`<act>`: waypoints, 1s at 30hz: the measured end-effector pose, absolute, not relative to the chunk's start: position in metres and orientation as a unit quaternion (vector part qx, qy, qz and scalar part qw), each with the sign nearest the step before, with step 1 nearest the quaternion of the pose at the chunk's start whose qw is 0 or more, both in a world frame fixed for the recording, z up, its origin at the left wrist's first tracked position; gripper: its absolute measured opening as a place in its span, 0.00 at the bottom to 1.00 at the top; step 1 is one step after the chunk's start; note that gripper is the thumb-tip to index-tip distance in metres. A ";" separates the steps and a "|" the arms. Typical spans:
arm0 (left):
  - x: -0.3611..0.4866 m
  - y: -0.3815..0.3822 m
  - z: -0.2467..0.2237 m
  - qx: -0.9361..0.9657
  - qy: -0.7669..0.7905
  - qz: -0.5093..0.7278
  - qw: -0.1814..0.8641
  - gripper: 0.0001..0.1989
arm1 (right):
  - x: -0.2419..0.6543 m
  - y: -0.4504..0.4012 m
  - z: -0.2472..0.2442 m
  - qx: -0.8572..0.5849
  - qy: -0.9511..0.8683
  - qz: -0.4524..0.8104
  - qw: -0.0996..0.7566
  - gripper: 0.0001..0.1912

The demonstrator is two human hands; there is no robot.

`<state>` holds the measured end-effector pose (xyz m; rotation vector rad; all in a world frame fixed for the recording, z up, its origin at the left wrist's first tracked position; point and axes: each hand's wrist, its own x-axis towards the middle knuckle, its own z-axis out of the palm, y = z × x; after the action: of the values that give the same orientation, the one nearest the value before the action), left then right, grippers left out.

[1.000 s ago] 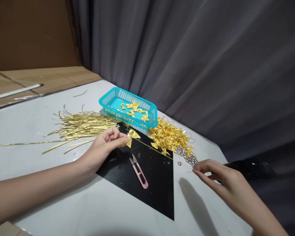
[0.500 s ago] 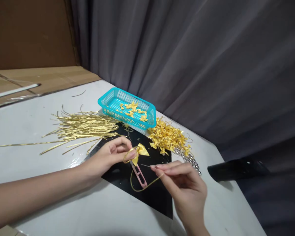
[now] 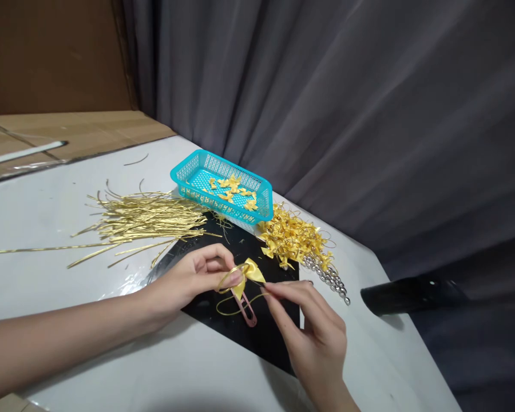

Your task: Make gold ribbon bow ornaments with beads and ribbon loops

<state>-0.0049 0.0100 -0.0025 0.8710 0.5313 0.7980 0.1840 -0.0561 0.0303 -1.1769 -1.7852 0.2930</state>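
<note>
Between the thumb and fingers of my left hand (image 3: 212,274) is a yellow satin ribbon bow (image 3: 254,271), with a loop of gold cord (image 3: 222,284) around it. My right hand (image 3: 311,317) pinches a thin needle (image 3: 258,283), its tip at the bow; whether it has pierced the ribbon is hidden. More gold cord hangs in a curve from the right fingertips towards the bow. Below the bow, a slim pink tool with a long slot (image 3: 251,317) lies on a black mat (image 3: 270,343).
Behind the hands stands a turquoise basket (image 3: 264,200) holding several yellow bows. Gold cords (image 3: 150,217) lie in a bundle at left. Finished-looking corded bows (image 3: 294,234) and silver beads (image 3: 332,280) are piled at right, near a black cylindrical object (image 3: 386,297).
My right hand has moved left and slightly up, bringing the needle to the bow. The hanging cord's curve has shifted left. My left hand keeps hold of the bow, slightly turned.
</note>
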 end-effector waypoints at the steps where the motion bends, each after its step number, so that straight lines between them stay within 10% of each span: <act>1: -0.005 0.010 -0.003 0.409 0.254 0.372 0.794 0.12 | 0.185 -0.057 0.031 -0.474 -0.750 0.108 0.448 0.15; 30: -0.005 0.011 0.001 0.409 0.281 0.358 0.791 0.05 | 0.182 -0.061 0.025 -0.486 -0.770 0.053 0.410 0.14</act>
<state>-0.0049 0.0112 0.0011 0.8791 0.6053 0.7701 0.1817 -0.0610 0.0247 -1.2240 -1.9380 0.1333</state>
